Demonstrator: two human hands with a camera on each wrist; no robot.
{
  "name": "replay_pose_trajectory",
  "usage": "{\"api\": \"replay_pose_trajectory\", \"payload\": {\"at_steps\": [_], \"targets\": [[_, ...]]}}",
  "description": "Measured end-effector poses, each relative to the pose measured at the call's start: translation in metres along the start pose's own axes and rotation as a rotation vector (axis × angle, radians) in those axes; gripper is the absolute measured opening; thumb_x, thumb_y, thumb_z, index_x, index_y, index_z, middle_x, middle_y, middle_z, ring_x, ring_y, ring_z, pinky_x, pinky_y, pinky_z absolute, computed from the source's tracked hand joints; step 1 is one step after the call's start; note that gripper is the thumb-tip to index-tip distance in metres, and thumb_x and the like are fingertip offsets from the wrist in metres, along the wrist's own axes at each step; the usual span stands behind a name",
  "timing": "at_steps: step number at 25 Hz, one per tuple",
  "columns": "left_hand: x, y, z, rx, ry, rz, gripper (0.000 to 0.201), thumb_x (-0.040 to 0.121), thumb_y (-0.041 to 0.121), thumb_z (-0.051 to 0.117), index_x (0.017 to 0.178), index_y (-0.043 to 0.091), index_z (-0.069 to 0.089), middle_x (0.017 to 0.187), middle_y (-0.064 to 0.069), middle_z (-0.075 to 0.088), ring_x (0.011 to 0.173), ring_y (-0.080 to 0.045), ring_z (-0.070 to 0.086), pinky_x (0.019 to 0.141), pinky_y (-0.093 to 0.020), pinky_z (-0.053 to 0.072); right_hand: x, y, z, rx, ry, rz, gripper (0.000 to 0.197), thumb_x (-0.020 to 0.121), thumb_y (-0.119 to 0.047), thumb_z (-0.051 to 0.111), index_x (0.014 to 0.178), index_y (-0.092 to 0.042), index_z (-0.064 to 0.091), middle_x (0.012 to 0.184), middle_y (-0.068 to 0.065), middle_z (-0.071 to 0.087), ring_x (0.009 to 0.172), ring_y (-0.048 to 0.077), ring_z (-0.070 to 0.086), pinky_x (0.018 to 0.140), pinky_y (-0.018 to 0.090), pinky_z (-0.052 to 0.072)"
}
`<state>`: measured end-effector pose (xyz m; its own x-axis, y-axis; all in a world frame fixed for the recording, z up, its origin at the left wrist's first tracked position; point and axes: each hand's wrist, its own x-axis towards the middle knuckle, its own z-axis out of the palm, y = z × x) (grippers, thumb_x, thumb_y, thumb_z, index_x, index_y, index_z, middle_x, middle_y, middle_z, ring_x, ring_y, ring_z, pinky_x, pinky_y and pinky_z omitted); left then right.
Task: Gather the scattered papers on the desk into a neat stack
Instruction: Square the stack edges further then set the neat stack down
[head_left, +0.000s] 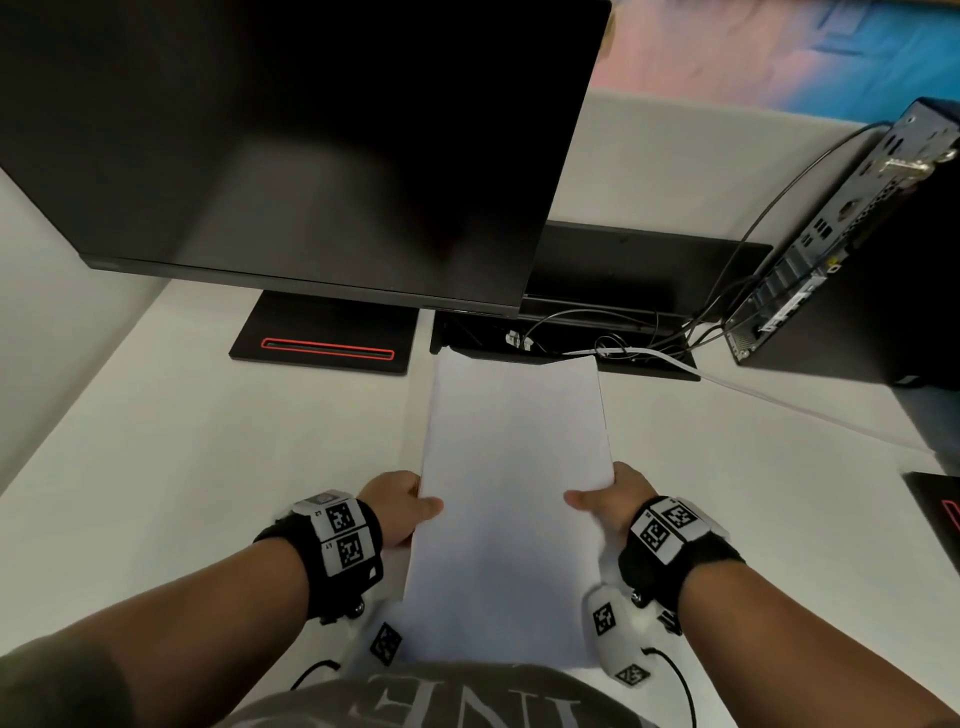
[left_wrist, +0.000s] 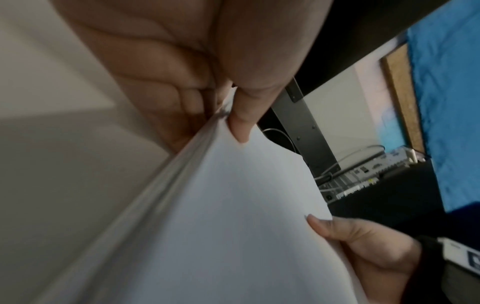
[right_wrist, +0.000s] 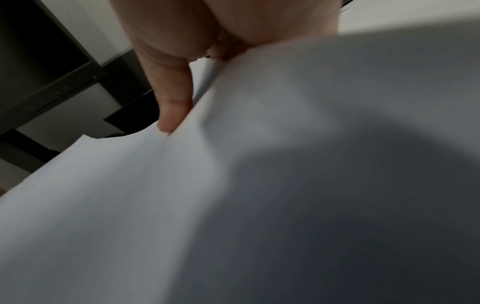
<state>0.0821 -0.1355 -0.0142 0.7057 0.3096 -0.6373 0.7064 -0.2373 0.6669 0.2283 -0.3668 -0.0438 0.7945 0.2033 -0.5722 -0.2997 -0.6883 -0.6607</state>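
On the left of the white tabletop (head_left: 156, 441), a dark monitor (head_left: 311, 145) is standing on a black base with a red outline (head_left: 327, 349), its screen filling the upper left of the head view. In front of it, the left hand (head_left: 397, 506) is holding the left long edge of the stack of papers (head_left: 511, 493); its grip is a narrow pinch, thumb lying on the top sheet and fingers going underneath. The left wrist view is showing that thumb (left_wrist: 241, 127) pressing down on the sheet, with the layered paper edges running just beside it. The stack itself is sitting in the middle, between both hands, lengthwise away from the person, its far end reaching toward a black cable tray (head_left: 566, 343); whether its underside is touching the tabletop cannot be told. The right hand (head_left: 615, 501) is gripping the right long edge in the same narrow way, thumb on top and fingers hidden beneath. In the right wrist view one finger (right_wrist: 172, 98) is lying along the paper, and the rest is blurred. Farther right, a white cable (head_left: 779, 405) is trailing across the tabletop, and a black computer case (head_left: 857, 249) is standing at the far right with its rear ports facing left.
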Motion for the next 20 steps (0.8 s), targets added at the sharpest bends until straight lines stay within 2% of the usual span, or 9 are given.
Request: {"api": "replay_pose_trajectory", "payload": {"at_steps": [3, 5, 7, 9, 13, 15, 17, 18, 20], "targets": [[0.009, 0.003, -0.007, 0.033, 0.063, -0.038, 0.021, 0.085, 0.014, 0.06, 0.066, 0.01, 0.053, 0.063, -0.005, 0.057, 0.054, -0.019, 0.052, 0.051, -0.021, 0.047, 0.005, -0.007, 0.0, -0.041, 0.024, 0.006, 0.054, 0.067, -0.02, 0.081, 0.113, -0.003, 0.06, 0.111, 0.012, 0.067, 0.099, 0.027, 0.063, 0.085, 0.031, 0.048], [0.012, 0.006, -0.007, 0.014, 0.073, -0.06, 0.023, 0.085, 0.009, 0.059, 0.063, 0.009, 0.052, 0.059, -0.005, 0.055, 0.05, -0.017, 0.051, 0.037, -0.015, 0.042, 0.007, -0.011, 0.001, -0.059, 0.024, 0.01, 0.054, 0.067, -0.021, 0.08, 0.114, -0.003, 0.06, 0.112, 0.012, 0.067, 0.102, 0.028, 0.064, 0.089, 0.032, 0.049], [0.013, 0.01, -0.006, -0.075, 0.077, -0.086, 0.024, 0.085, 0.003, 0.056, 0.062, 0.006, 0.05, 0.059, -0.007, 0.052, 0.051, -0.018, 0.05, 0.033, -0.015, 0.042, 0.006, -0.014, 0.001, -0.096, 0.008, 0.004, 0.051, 0.07, -0.02, 0.078, 0.114, -0.003, 0.061, 0.112, 0.013, 0.067, 0.103, 0.028, 0.063, 0.087, 0.03, 0.048], [0.013, 0.013, -0.006, -0.149, 0.091, -0.121, 0.028, 0.086, -0.002, 0.051, 0.06, 0.006, 0.046, 0.059, -0.009, 0.048, 0.052, -0.021, 0.048, 0.036, -0.017, 0.044, 0.005, -0.017, 0.0, -0.135, -0.003, 0.006, 0.048, 0.072, -0.02, 0.077, 0.114, -0.003, 0.061, 0.112, 0.013, 0.067, 0.104, 0.028, 0.063, 0.085, 0.028, 0.046], [0.016, 0.016, -0.005, 0.012, 0.114, -0.119, 0.029, 0.088, 0.005, 0.049, 0.061, 0.014, 0.043, 0.065, -0.005, 0.049, 0.066, -0.024, 0.055, 0.062, -0.029, 0.055, 0.005, -0.02, -0.001, -0.19, 0.012, 0.04, 0.057, 0.069, -0.027, 0.078, 0.117, -0.003, 0.057, 0.115, 0.013, 0.066, 0.105, 0.028, 0.061, 0.089, 0.031, 0.048], [0.015, 0.018, -0.007, 0.212, 0.113, -0.094, 0.026, 0.086, 0.012, 0.048, 0.06, 0.012, 0.046, 0.065, -0.006, 0.053, 0.066, -0.024, 0.056, 0.063, -0.029, 0.051, 0.002, -0.021, -0.002, -0.228, 0.012, 0.061, 0.062, 0.068, -0.03, 0.078, 0.119, -0.003, 0.055, 0.118, 0.012, 0.064, 0.107, 0.029, 0.061, 0.089, 0.031, 0.048], [0.012, 0.018, -0.013, 0.388, 0.104, -0.071, 0.024, 0.08, 0.019, 0.052, 0.058, 0.01, 0.05, 0.067, -0.006, 0.057, 0.066, -0.023, 0.055, 0.061, -0.028, 0.045, -0.005, -0.027, -0.005, -0.283, 0.054, 0.077, 0.065, 0.07, -0.034, 0.077, 0.121, -0.003, 0.053, 0.12, 0.012, 0.062, 0.11, 0.029, 0.059, 0.084, 0.028, 0.045], [0.011, 0.018, -0.015, 0.431, 0.106, -0.059, 0.023, 0.077, 0.023, 0.055, 0.058, 0.011, 0.05, 0.066, -0.005, 0.056, 0.065, -0.022, 0.053, 0.06, -0.028, 0.042, -0.009, -0.029, -0.007, -0.313, 0.085, 0.075, 0.066, 0.071, -0.036, 0.075, 0.122, -0.003, 0.051, 0.121, 0.011, 0.061, 0.111, 0.029, 0.058, 0.083, 0.027, 0.044], [0.007, 0.017, -0.017, 0.449, 0.097, -0.035, 0.028, 0.076, 0.028, 0.058, 0.056, 0.013, 0.045, 0.061, -0.002, 0.049, 0.061, -0.019, 0.047, 0.058, -0.028, 0.038, -0.018, -0.03, -0.011, -0.357, 0.137, 0.055, 0.066, 0.075, -0.039, 0.07, 0.127, -0.004, 0.049, 0.127, 0.011, 0.058, 0.115, 0.03, 0.055, 0.089, 0.029, 0.044]]}}
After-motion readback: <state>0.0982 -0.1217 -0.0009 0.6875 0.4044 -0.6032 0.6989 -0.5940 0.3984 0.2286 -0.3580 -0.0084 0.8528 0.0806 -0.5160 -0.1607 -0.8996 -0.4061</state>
